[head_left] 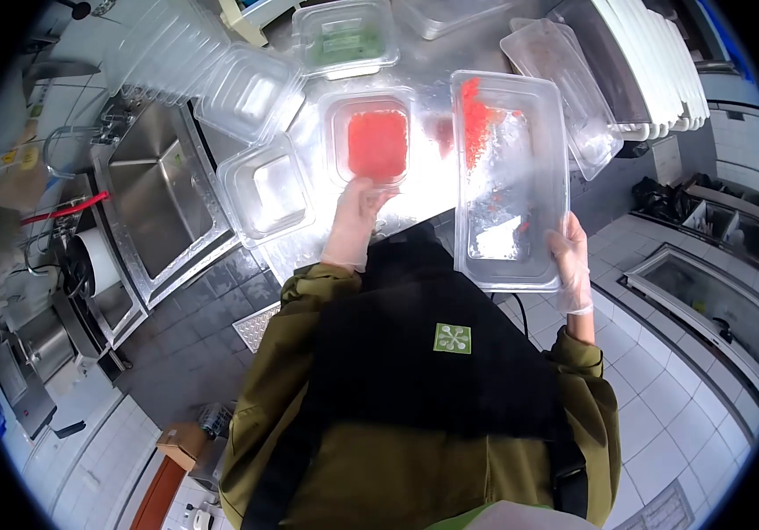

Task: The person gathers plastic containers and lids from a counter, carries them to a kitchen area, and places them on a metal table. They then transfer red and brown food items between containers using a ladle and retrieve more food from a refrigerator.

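My left hand (357,216), in a clear glove, pinches the near rim of a small square clear container (332,141) that holds red food (377,146). On the right, my gloved right hand (570,256) grips the near right edge of a large rectangular clear container (512,221). Red bits (476,124) cling along its far left side, with a few scraps lower down. This large container reaches past the near edge of the steel counter (423,199). The two containers stand side by side, apart from each other.
Left of the red food is an empty square container (269,190), with stacked containers (167,53) behind. A container with green contents (348,44) stands at the back. Clear lids or trays (565,88) lie at the right. A sink (163,185) is at the left.
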`<state>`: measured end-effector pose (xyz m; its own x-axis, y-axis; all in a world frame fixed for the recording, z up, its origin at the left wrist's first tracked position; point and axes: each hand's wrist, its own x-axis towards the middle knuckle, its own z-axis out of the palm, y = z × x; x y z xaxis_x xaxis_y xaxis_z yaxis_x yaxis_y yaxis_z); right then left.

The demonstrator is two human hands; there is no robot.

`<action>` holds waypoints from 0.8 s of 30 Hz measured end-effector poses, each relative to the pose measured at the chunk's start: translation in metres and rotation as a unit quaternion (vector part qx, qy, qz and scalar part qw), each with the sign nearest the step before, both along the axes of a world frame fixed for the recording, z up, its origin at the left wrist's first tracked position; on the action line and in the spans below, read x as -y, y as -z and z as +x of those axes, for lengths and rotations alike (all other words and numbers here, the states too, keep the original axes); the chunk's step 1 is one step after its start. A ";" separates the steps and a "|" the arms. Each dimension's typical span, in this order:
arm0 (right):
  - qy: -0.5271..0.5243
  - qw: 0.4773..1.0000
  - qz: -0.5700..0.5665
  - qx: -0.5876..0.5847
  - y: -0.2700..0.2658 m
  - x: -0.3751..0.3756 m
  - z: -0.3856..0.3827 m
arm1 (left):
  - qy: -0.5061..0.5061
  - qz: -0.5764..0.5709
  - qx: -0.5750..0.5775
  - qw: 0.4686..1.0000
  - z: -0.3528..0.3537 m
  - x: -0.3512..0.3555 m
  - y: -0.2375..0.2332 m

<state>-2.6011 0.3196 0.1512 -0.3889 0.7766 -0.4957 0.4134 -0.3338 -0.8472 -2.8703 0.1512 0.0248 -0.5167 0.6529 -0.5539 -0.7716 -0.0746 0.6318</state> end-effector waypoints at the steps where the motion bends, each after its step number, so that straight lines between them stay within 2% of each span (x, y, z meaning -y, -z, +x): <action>1: 0.005 1.000 0.003 -0.004 0.003 0.001 -0.003 | -0.002 0.004 0.006 1.000 -0.001 0.002 0.005; 2: 0.011 1.000 0.005 -0.008 0.006 0.002 -0.004 | -0.005 0.008 0.011 1.000 -0.003 0.004 0.009; 4: 0.002 1.000 0.003 -0.007 0.021 0.001 -0.002 | -0.057 -0.089 0.070 0.992 -0.003 -0.004 -0.009; 7: -0.008 1.000 0.002 -0.003 0.035 0.001 -0.010 | -0.012 -0.011 0.126 0.992 -0.010 0.004 -0.005; 10: 0.013 0.998 -0.020 -0.055 0.056 0.005 -0.028 | -0.071 -0.095 0.093 0.989 -0.007 -0.004 -0.004; 16: 0.034 0.992 -0.041 -0.116 0.114 0.012 -0.042 | -0.104 -0.069 0.100 0.987 -0.006 -0.007 0.002; 18: 0.064 0.993 0.005 -0.095 0.133 0.022 -0.054 | -0.070 -0.074 0.109 0.989 -0.004 -0.003 0.006; 19: 0.055 0.993 -0.009 -0.103 0.138 0.024 -0.057 | -0.051 -0.076 0.113 0.989 -0.001 -0.001 0.010; 22: 0.076 0.990 -0.015 -0.118 0.131 0.029 -0.062 | 0.144 -0.138 0.006 0.980 0.020 0.015 0.016; 23: 0.085 0.990 -0.018 -0.112 0.121 0.032 -0.060 | 0.193 -0.122 -0.038 0.973 0.027 0.020 0.012; 24: 0.093 0.990 -0.020 -0.106 0.111 0.037 -0.056 | 0.195 -0.128 -0.064 0.970 0.032 0.020 0.008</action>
<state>-2.6571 0.2828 0.0399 -0.3398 0.8254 -0.4509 0.1563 -0.4232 -0.8925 -2.8379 0.1309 0.0166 -0.3326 0.6620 -0.6716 -0.6243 0.3793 0.6830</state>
